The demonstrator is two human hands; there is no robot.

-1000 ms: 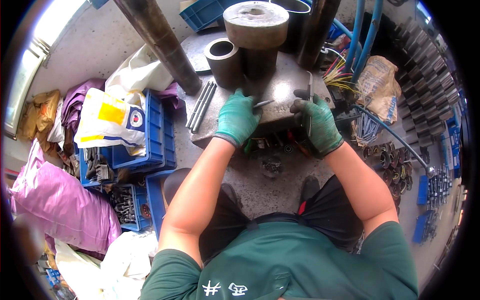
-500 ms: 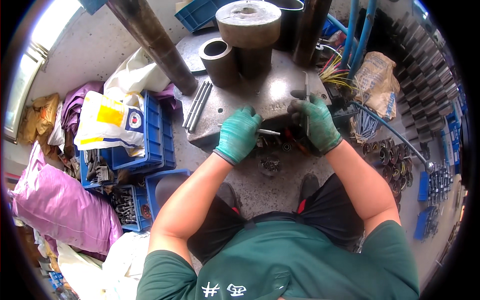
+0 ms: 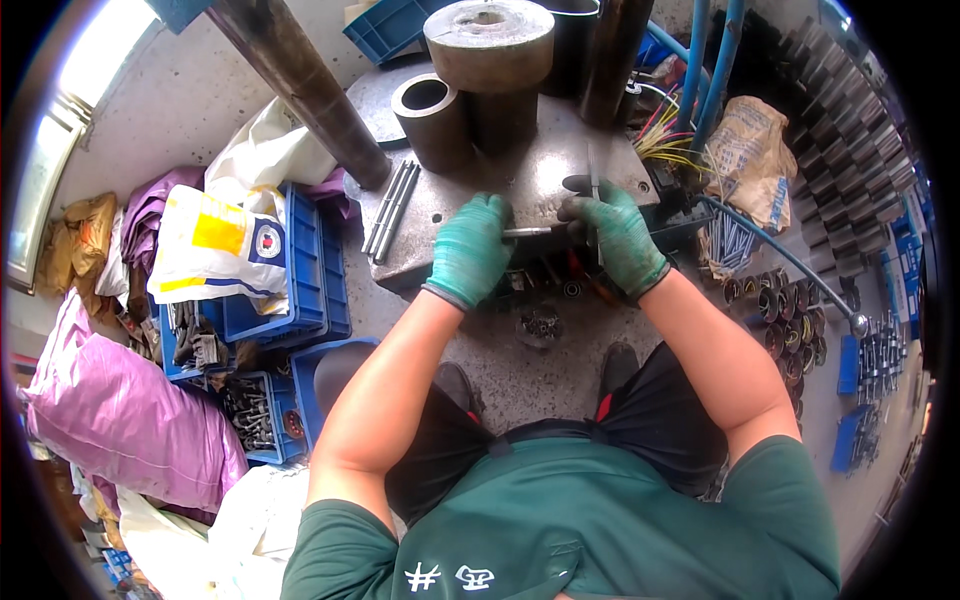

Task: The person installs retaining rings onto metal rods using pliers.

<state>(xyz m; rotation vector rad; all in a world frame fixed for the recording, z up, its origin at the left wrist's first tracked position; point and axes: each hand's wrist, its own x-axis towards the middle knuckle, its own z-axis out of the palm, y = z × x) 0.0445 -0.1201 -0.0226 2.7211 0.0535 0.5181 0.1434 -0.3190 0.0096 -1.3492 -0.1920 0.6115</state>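
Observation:
My left hand (image 3: 470, 248), in a green work glove, is closed around a slim metal rod (image 3: 527, 232) that lies roughly level. The rod's free end points right, toward my other hand. My right hand (image 3: 618, 235), in a matching glove with dark fingertips, grips a thin metal tool (image 3: 593, 162) that stands upright; its kind is unclear. The rod's right end is close to the right fingers, and I cannot tell if they touch. Both hands are over the near edge of a heavy steel block (image 3: 550, 160). Several metal rods (image 3: 392, 212) lie side by side on its left part.
A hollow steel cylinder (image 3: 430, 125) and a thick round weight (image 3: 488, 55) stand on the block between two steel columns (image 3: 300, 85). Blue crates (image 3: 300, 270) and sacks (image 3: 130, 400) crowd the left. Yellow wires (image 3: 670, 145), a paper sack (image 3: 750, 150) and stacked parts (image 3: 785, 320) are at right.
My right hand has moved left with the upright tool, closer to the left hand. My left hand has shifted slightly away from me, and the rod sits more level.

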